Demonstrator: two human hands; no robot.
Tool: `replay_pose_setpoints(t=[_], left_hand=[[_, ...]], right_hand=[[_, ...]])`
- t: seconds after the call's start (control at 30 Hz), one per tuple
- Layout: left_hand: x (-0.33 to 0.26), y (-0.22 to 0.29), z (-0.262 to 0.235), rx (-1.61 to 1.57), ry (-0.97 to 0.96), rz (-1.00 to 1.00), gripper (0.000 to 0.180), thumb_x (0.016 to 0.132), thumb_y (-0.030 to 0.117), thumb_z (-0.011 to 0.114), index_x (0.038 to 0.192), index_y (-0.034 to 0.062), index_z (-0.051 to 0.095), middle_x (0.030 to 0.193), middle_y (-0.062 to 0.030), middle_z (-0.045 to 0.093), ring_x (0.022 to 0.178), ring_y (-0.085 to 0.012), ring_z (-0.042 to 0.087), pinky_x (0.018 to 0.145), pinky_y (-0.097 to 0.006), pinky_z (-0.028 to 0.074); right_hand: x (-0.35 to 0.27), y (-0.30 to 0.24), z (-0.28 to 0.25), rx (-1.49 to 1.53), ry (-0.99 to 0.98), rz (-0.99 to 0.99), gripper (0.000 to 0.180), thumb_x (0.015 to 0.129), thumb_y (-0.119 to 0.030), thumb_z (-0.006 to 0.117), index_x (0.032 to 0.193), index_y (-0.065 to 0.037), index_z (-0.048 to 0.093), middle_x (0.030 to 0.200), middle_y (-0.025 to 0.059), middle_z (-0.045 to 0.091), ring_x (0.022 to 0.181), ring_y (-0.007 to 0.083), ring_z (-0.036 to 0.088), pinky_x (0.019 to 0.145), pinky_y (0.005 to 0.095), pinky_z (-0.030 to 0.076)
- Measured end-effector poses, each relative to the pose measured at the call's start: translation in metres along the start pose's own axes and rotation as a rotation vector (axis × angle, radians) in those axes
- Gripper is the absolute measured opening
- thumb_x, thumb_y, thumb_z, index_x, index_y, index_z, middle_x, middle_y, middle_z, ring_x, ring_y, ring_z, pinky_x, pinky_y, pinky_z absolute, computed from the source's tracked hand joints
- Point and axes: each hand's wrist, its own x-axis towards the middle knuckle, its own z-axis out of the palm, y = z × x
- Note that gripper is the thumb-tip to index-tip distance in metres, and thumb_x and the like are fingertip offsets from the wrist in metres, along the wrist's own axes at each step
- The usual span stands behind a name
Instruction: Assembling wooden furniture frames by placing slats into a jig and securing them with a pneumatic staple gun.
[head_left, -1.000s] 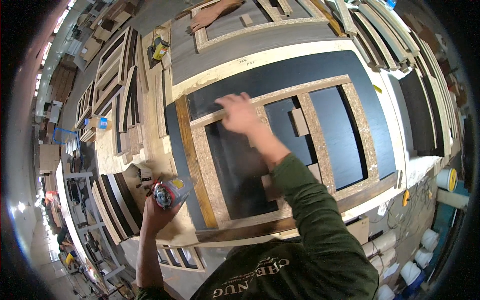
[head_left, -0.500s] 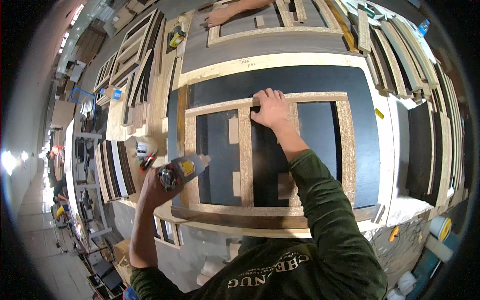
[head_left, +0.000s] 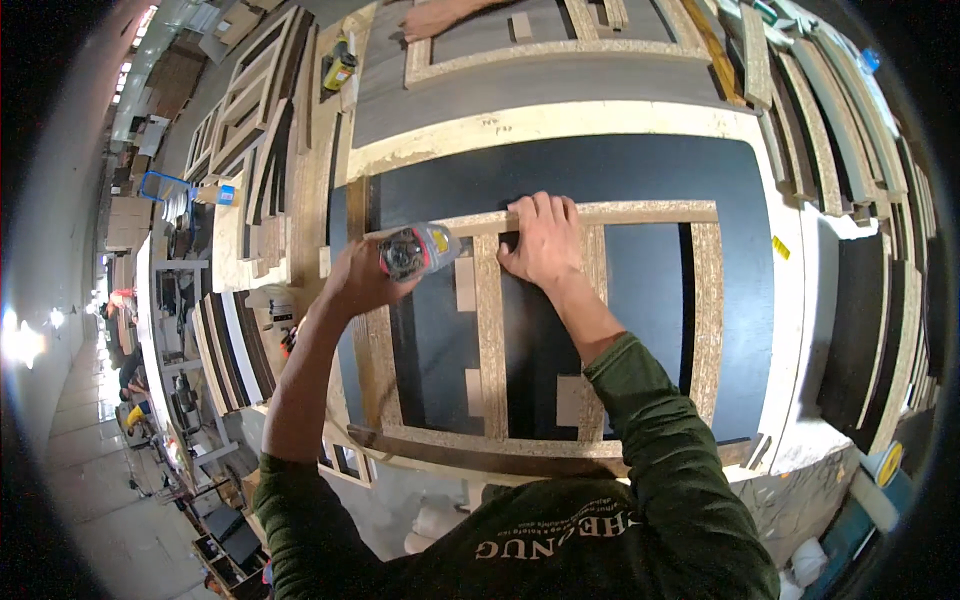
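Observation:
A particle-board frame [head_left: 490,345] with several uprights lies on a black panel [head_left: 450,175]. My left hand [head_left: 362,282] is closed round a nail gun [head_left: 418,250] with a grey body, a yellow label and a red ring at its dark cap. It is held over the far rail [head_left: 650,212], near the frame's far left corner; whether its nose touches the wood is hidden. My right hand [head_left: 545,238] grips that rail by the middle uprights, fingers over its far edge and thumb on the near side. Small wood blocks [head_left: 473,392] sit against the uprights.
Across the table a co-worker's hand [head_left: 430,20] rests by another frame [head_left: 550,60]. A yellow-green power tool [head_left: 340,68] lies at the far left. Stacked strips [head_left: 235,345] stand left, and dark boards [head_left: 855,330] right. A brown wooden bar [head_left: 490,455] runs along the near edge.
My left hand has carried the nail gun away from me and to the right, from beside the frame's left side to its far rail. My right hand keeps its hold on the rail.

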Motion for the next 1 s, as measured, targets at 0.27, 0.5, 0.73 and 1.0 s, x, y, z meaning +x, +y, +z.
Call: replay_pose_setpoints(t=[0.27,0.5,0.73,1.0], left_hand=[[0.034,-0.014,0.013,-0.019,-0.077,-0.065,0.025,0.062,0.019,0.077,0.075,0.0010,0.066,0.072,-0.0185,0.065,0.072,-0.0348,0.065,0.062,-0.039,0.051],[0.042,-0.025,0.022,-0.060,0.014,0.033,0.028,0.060,0.019,0.078,0.075,-0.0002,0.064,0.069,-0.0189,0.064,0.069,-0.0341,0.065,0.061,-0.038,0.051],[0.044,-0.034,0.029,-0.111,-0.021,0.003,0.031,0.062,0.020,0.079,0.076,-0.0018,0.062,0.070,-0.0165,0.065,0.067,-0.0277,0.067,0.061,-0.035,0.051],[0.048,0.012,0.008,-0.037,-0.071,-0.005,0.036,0.063,0.019,0.080,0.087,-0.0008,0.062,0.078,-0.0138,0.066,0.074,-0.0238,0.067,0.066,-0.034,0.052]], right_hand=[[0.006,-0.001,-0.002,0.018,-0.126,0.065,0.045,0.065,-0.029,0.069,0.104,-0.012,0.054,0.101,0.0093,0.049,0.105,0.0252,0.046,0.104,0.0437,0.027],[0.005,0.000,-0.001,0.023,-0.146,0.057,0.044,0.067,-0.029,0.069,0.103,-0.009,0.052,0.102,0.0108,0.048,0.107,0.0267,0.044,0.105,0.0444,0.024],[0.005,-0.002,-0.001,0.011,-0.151,0.061,0.045,0.067,-0.030,0.069,0.104,-0.009,0.053,0.102,0.0110,0.048,0.107,0.0269,0.044,0.105,0.0442,0.024],[0.005,0.001,0.000,-0.025,-0.122,0.065,0.045,0.066,-0.030,0.068,0.104,-0.011,0.053,0.101,0.0101,0.048,0.104,0.0254,0.045,0.103,0.0429,0.027]])
